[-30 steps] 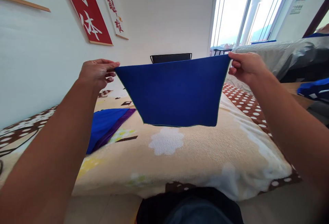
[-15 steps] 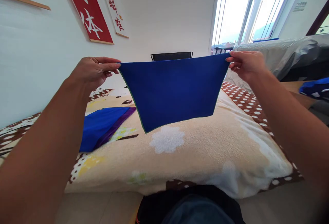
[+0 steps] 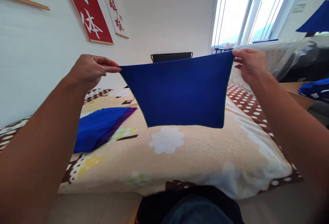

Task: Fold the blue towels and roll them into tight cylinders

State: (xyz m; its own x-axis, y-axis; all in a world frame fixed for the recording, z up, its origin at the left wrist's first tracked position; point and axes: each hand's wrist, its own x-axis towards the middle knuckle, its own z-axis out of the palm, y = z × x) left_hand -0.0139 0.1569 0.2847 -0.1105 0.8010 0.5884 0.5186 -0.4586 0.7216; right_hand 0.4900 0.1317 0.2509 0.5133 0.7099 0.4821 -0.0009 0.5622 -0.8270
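Note:
A blue cloth (image 3: 177,95) with a thin green edge hangs stretched between my hands above the bed. My left hand (image 3: 94,68) pinches its upper left corner between thumb and fingers. At the upper right corner, slightly higher, my right hand (image 3: 249,63) grips the cloth the same way. The lower edge hangs free over the beige blanket (image 3: 205,155). Beside my left forearm, another blue cloth (image 3: 99,126) with a purple border lies on the bed, partly hidden by that arm.
Behind the cloth stands a black chair back (image 3: 172,57). Plastic sheeting (image 3: 272,52) covers furniture at the right. Folded blue fabric (image 3: 315,88) rests at the right edge, and more blue cloth (image 3: 317,18) hangs at the upper right. Scrolls hang on the left wall.
The cloth's lower edge has swung to the right and levelled out. My right hand has shifted slightly right. Blue cloth has appeared at the upper right.

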